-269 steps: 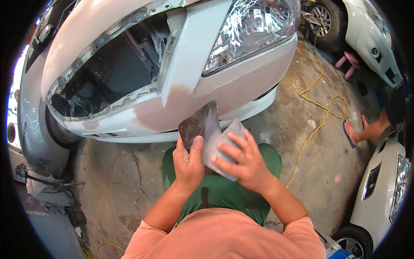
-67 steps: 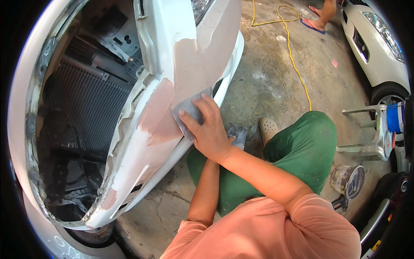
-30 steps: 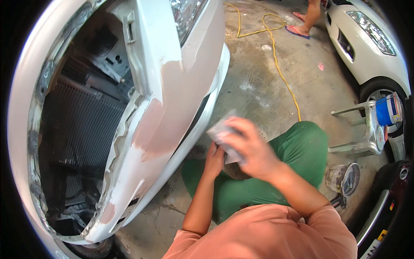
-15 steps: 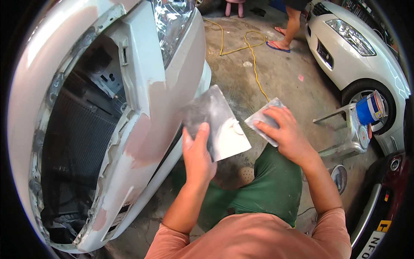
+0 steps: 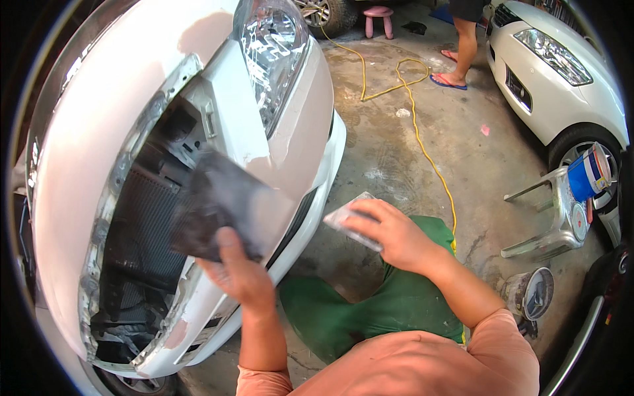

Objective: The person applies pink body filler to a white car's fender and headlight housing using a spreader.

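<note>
My left hand (image 5: 243, 272) grips the lower edge of a flat, rectangular putty board (image 5: 228, 204), thumb on its upper face. The board is smeared by motion, dark at one side and pale at the other, and hangs over the car's open grille area. In my right hand (image 5: 393, 236) is a thin, greyish, rectangular putty spreader (image 5: 347, 210), held flat with the fingers over its top, apart from the board. Beside them on the left stands a white car front (image 5: 300, 142) with dull beige-grey patches, a headlight (image 5: 271, 63) and an exposed radiator (image 5: 142, 224).
A grey plastic stool (image 5: 558, 198) at right bears a blue paint can (image 5: 588, 173) and a round tin. A bucket (image 5: 531, 294) stands below it. A yellow cable (image 5: 429, 155) snakes over the floor. Another white car (image 5: 561, 86) and a person's legs (image 5: 464, 53) are farther off.
My left hand has swung the board left over the car's front, turning it darker and blurred. My right hand has moved left with the spreader. The whole view has shifted.
</note>
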Motion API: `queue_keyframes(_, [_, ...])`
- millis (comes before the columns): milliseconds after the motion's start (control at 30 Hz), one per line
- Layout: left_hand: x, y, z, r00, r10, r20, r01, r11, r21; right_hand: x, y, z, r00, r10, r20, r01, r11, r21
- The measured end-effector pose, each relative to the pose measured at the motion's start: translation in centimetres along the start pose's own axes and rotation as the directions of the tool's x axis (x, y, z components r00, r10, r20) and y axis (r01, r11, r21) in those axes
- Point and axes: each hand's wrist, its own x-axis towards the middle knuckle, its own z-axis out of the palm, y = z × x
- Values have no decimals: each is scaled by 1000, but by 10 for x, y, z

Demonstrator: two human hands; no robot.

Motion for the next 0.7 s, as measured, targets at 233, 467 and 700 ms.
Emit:
queue_keyframes(233, [92,2,-14,846,-433,310,456,890,0,47,67,-29,932,245,-267,-148,931,335])
queue_keyframes(467, [130,-11,11,798,-529,289,531,844,78,183,179,-56,927,142,-347,-40,958,285])
queue_keyframes(700, [126,-17,15,820,-512,257,489,859,151,302,244,-88,942,-21,-336,126,948,294])
